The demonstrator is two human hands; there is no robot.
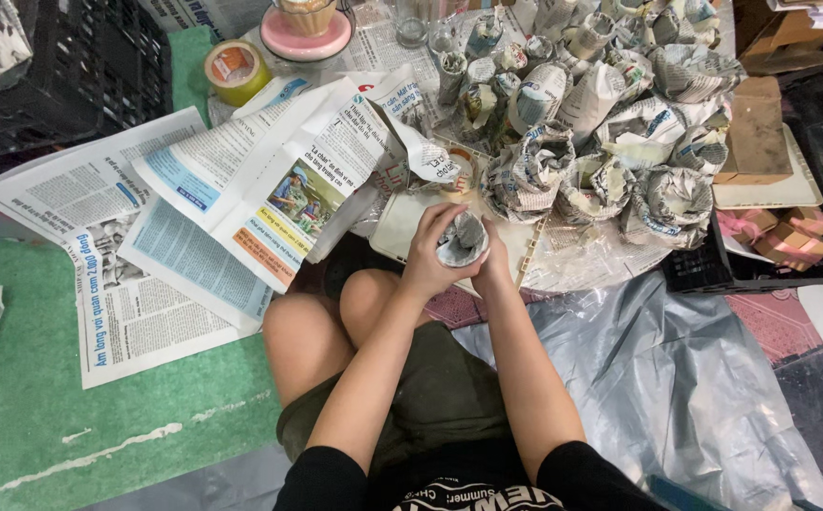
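While both hands' grip (pixel 464 248) wraps newspaper bundle (pixel 462 239), yellow tape roll (pixel 235 71) upper left.

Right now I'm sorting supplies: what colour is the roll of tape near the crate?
Yellowish-olive roll of tape with an orange core, clearest in the head view.

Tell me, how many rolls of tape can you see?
1. The tape roll lies at the top left, beside the pink stand and above the newspapers. More could be hidden under the wrapped bundles.
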